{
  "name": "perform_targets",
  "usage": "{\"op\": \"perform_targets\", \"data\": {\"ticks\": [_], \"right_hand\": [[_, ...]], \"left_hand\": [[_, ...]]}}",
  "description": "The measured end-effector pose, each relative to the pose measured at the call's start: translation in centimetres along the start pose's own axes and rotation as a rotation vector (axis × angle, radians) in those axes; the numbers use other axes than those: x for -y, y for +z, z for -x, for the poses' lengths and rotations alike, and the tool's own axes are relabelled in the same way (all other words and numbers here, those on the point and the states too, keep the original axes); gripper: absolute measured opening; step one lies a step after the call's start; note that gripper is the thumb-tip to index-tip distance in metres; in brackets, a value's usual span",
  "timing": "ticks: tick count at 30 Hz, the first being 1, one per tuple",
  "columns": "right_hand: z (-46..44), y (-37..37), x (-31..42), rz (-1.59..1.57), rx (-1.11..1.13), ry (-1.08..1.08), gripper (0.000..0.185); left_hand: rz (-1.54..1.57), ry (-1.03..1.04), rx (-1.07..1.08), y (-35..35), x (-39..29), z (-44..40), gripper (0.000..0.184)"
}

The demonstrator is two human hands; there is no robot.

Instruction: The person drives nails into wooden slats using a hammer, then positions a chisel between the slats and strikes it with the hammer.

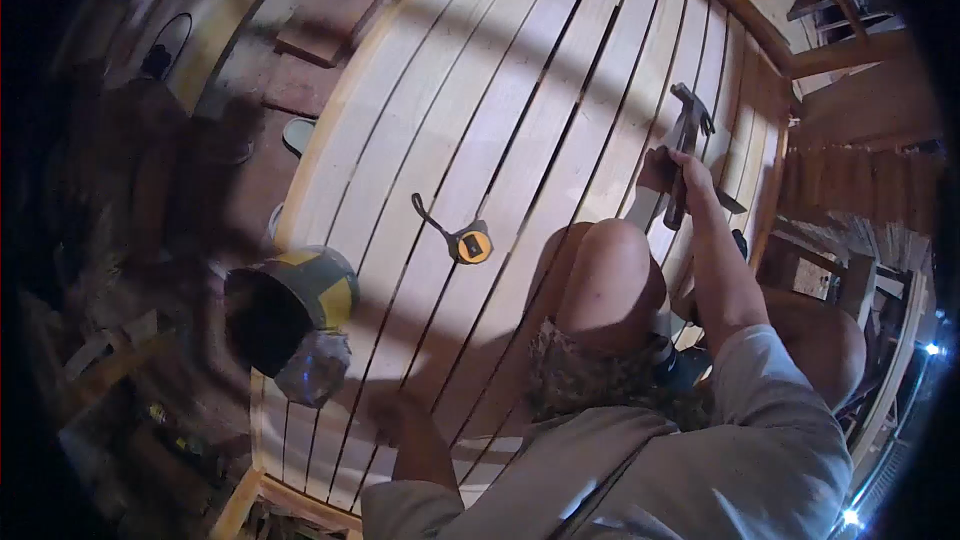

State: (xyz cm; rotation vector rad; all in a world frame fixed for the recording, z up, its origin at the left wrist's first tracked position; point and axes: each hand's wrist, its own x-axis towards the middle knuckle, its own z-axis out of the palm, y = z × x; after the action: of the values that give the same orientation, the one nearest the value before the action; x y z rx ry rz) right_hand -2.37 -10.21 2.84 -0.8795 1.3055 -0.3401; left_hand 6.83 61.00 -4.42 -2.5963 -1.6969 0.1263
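A claw hammer (684, 155) is held by its handle in my right hand (688, 176), above the slatted wooden surface (480, 90) at the right. The hammer's head points away from me. My left hand (400, 418) is low over the slats at the lower left, dark and blurred, so its fingers cannot be made out. Near the middle of the slats lies a yellow and black tape measure (470, 246) with a wrist strap. A black and yellow bucket (325, 290) lies on its side at the left, with a crumpled clear plastic bag (314, 368) at its mouth.
My bent knees (610, 280) rest on the slats at the right. A dark flat tool (733, 204) lies beyond my right forearm. Wooden rails (730, 0) border the top right edge. Boards (340, 15) and a sandal (297, 136) are on the floor at the left.
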Motion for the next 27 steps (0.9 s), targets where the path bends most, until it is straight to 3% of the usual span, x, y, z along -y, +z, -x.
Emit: {"op": "perform_targets", "data": {"ticks": [2,4,7,8,9,13,21,22,23,24,26,27], "right_hand": [[3.0,0.5,0.7,0.281,-0.157,-0.122,0.028],[4.8,1.2,0.9,0.304,-0.095,-0.007,0.023],[6.0,2.3,-1.7,0.559,-0.303,-0.039,0.013],[7.4,3.2,-1.8,0.468,-0.304,0.109,0.02],[3.3,0.2,-5.1,0.475,-0.256,0.126,0.023],[8.3,3.9,-5.2,0.896,-0.367,0.108,0.04],[7.3,7.6,-6.5,0.9,-0.723,0.213,0.055],[7.4,7.5,-6.6,0.919,-0.72,0.222,0.048],[4.2,6.0,-9.3,0.99,-0.701,0.052,0.04],[4.2,6.3,-9.8,0.998,-0.773,0.042,0.035],[6.9,6.2,-8.8,0.98,-0.607,-0.047,0.038],[7.5,6.5,-8.8,0.883,-0.63,-0.005,0.037]], "left_hand": [[0.009,0.023,0.026,-0.3,-0.2,0.3,0.044],[0.026,0.06,0.056,-0.5,-1.0,0.8,0.044],[0.07,0.137,0.1,-0.7,-2.7,2.1,0.044],[0.09,0.171,0.112,-1.0,-3.9,2.5,0.044],[0.112,0.209,0.114,-1.2,-4.7,2.8,0.044],[0.224,0.408,0.149,-3.2,-10.1,4.4,0.045],[0.584,1.121,0.243,-9.0,-26.9,11.3,0.045],[0.614,1.205,0.259,-9.5,-28.2,12.5,0.045],[0.643,1.305,0.289,-10.2,-29.7,14.4,0.045],[0.658,1.396,0.312,-10.7,-30.5,16.2,0.045],[0.684,1.577,0.354,-11.1,-31.0,20.0,0.046],[0.688,1.661,0.382,-11.0,-30.9,21.9,0.046]]}}
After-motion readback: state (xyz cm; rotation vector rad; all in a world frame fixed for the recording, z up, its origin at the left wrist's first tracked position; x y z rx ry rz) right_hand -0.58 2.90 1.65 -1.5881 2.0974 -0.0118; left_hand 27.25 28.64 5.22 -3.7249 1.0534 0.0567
